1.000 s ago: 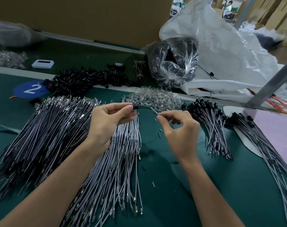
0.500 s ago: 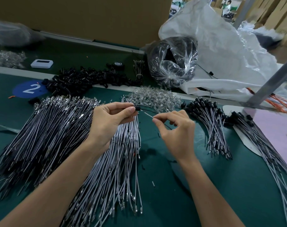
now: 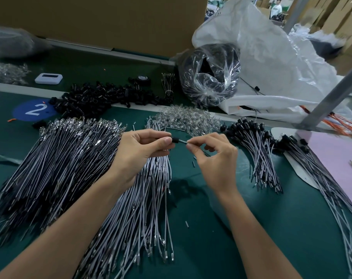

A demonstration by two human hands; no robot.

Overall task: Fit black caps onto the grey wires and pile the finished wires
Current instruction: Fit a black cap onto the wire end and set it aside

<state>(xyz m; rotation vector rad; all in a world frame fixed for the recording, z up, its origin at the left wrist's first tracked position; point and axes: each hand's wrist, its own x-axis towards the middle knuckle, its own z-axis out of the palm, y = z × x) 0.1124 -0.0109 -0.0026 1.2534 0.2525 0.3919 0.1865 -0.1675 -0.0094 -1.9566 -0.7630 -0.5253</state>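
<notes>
- A black cap (image 3: pixel 175 140) meets the end of a grey wire (image 3: pixel 182 141), held in the air above the middle of the counter (image 3: pixel 211 228).
- The left hand (image 3: pixel 140 154) pinches the cap between thumb and fingers. The right hand (image 3: pixel 216 160) pinches the wire just beside it.
- A spread of bare grey wires (image 3: pixel 147 198) lies under the hands.
- The capped pile (image 3: pixel 257 158) lies toward the right edge, and loose caps (image 3: pixel 94 97) are heaped at the far edge.

Factory assy line: numbered green bench (image 3: pixel 251 248), bulk wire piles (image 3: pixel 56 168), stacked cartons (image 3: pixel 348 19).
</notes>
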